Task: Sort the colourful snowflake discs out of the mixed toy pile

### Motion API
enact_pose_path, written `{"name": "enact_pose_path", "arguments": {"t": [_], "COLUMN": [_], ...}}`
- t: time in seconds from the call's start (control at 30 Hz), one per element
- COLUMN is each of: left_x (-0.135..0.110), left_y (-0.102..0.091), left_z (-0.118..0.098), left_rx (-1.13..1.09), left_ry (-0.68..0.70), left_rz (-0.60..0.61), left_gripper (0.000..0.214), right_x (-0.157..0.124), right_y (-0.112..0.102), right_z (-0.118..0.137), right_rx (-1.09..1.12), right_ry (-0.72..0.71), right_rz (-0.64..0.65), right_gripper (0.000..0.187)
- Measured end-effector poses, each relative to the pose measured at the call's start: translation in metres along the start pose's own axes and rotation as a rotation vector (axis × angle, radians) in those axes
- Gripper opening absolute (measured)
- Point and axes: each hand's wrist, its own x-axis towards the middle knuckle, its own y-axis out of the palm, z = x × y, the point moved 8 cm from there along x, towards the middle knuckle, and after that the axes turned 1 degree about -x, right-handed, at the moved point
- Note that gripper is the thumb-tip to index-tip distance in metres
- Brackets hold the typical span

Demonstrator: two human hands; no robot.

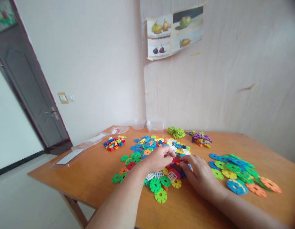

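Observation:
Over the heap of notched plastic discs (155, 185), both my hands meet at a small red plastic piece (177, 160). My left hand (159, 159) pinches its left end between thumb and fingers. At the other end, the fingers of my right hand (198, 175) are closed on the same piece. Its exact shape is partly hidden by my fingertips. Green, yellow, blue, orange and red discs lie loose beneath, with a white window-grid piece (172, 176) among them.
A second group of discs (237, 187) lies at the right. Small coloured blocks (113, 143) sit at the left, green pieces (176, 132) and purple pieces (202, 139) at the back. Clear plastic containers (155, 127) stand by the wall. The wooden table (90, 178) has its edge at the left.

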Motion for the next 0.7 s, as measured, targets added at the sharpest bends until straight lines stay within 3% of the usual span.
{"name": "enact_pose_path", "arguments": {"t": [0.47, 0.6, 0.7], "left_x": [-0.003, 0.001, 0.002], "left_y": [-0.001, -0.021, -0.041], "left_z": [-0.003, 0.0, 0.007], "left_rx": [0.064, 0.077, 0.01], "left_ry": [0.025, 0.058, 0.042], "left_rz": [-0.018, -0.155, -0.284], "left_gripper": [0.015, 0.014, 0.017], "right_x": [0.001, -0.001, -0.001], "right_y": [0.004, 0.0, -0.002], "right_z": [-0.012, -0.006, 0.01], "right_rx": [0.166, 0.125, 0.069], "right_ry": [0.137, 0.153, 0.04], "right_rz": [0.029, 0.034, 0.059], "right_gripper": [0.032, 0.027, 0.026]}}
